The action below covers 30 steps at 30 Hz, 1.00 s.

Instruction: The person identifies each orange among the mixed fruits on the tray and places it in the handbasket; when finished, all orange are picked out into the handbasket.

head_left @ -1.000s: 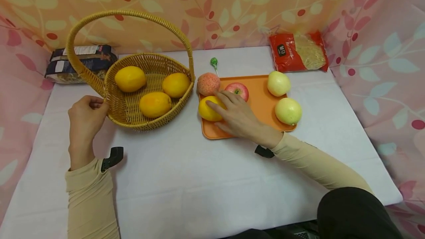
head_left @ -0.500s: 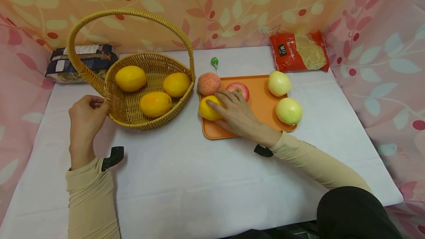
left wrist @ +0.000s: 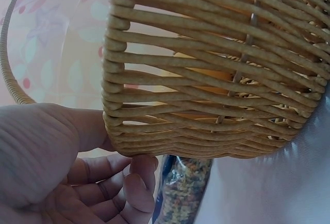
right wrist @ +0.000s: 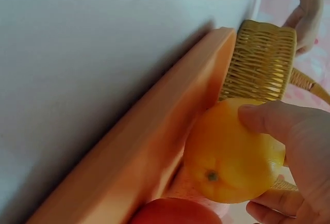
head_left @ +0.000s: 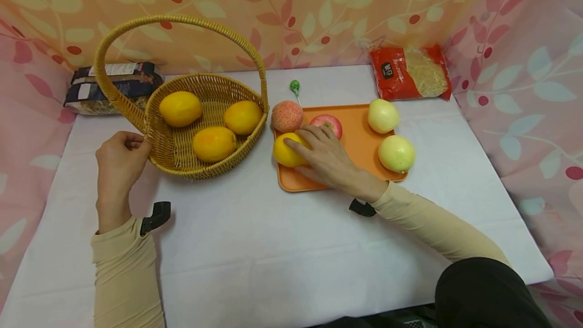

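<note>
My left hand (head_left: 122, 161) pinches the left rim of a wicker basket (head_left: 182, 167). Up close in the left wrist view, the thumb and fingers meet at the woven edge (left wrist: 116, 131). Inside the basket lie three yellow lemons (head_left: 214, 144). Over an orange tray (head_left: 357, 151), my right hand (head_left: 330, 161) holds another lemon (head_left: 287, 151) at the tray's left side. In the right wrist view, the thumb lies across this lemon (right wrist: 227, 157), with fingers on its far side. Beside that hand sit a red apple (head_left: 329, 123) and a rough pinkish ball-shaped fruit (head_left: 287, 116).
Two pale green round fruits (head_left: 396, 153) sit at the tray's right side. Behind the tray lies a green lollipop (head_left: 295, 86). A red food packet (head_left: 410, 72) rests at the back right, and a dark packet (head_left: 127, 85) stands behind the basket's left side.
My right hand's fingers have drawn in slightly around the lemon. The left hand and the basket have stayed in place.
</note>
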### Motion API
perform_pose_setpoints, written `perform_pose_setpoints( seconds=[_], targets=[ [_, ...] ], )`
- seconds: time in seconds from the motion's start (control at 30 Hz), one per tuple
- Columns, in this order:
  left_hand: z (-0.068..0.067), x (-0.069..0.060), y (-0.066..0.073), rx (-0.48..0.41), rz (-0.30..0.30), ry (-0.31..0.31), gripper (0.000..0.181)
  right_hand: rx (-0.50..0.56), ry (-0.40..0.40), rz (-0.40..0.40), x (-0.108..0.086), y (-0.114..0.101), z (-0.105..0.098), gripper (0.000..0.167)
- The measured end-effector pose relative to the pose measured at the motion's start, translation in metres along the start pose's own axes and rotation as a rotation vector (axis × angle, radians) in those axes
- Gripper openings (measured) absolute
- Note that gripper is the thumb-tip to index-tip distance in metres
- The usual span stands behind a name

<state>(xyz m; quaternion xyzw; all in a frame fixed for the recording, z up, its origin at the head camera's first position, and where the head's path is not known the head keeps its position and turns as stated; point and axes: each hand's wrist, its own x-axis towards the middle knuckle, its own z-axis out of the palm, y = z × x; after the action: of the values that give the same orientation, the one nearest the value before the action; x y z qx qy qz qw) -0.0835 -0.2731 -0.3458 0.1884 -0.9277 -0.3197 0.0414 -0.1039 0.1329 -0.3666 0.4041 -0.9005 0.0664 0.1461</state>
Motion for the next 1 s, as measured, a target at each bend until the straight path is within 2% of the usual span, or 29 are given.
perform_pose_setpoints(
  seconds=[0.17, 0.33, 0.53, 0.73, 1.0],
  targets=[
    [0.000, 0.001, 0.001, 0.000, 0.004, 0.005, 0.039, 0.074, 0.095, -0.039, 0.006, -0.003, -0.010, 0.062],
    [-0.002, 0.000, 0.000, 0.001, 0.009, 0.010, 0.039, 0.152, 0.147, -0.086, 0.023, -0.012, -0.028, 0.062],
    [-0.003, -0.002, -0.002, 0.007, -0.004, 0.003, 0.039, 0.217, 0.141, -0.120, 0.056, -0.025, -0.043, 0.061],
    [-0.001, -0.002, -0.002, 0.004, -0.008, -0.006, 0.039, 0.215, 0.115, -0.111, 0.090, -0.033, -0.052, 0.060],
    [0.000, 0.000, -0.001, 0.001, -0.004, -0.007, 0.038, 0.223, 0.088, -0.107, 0.118, -0.036, -0.054, 0.060]
  ],
)
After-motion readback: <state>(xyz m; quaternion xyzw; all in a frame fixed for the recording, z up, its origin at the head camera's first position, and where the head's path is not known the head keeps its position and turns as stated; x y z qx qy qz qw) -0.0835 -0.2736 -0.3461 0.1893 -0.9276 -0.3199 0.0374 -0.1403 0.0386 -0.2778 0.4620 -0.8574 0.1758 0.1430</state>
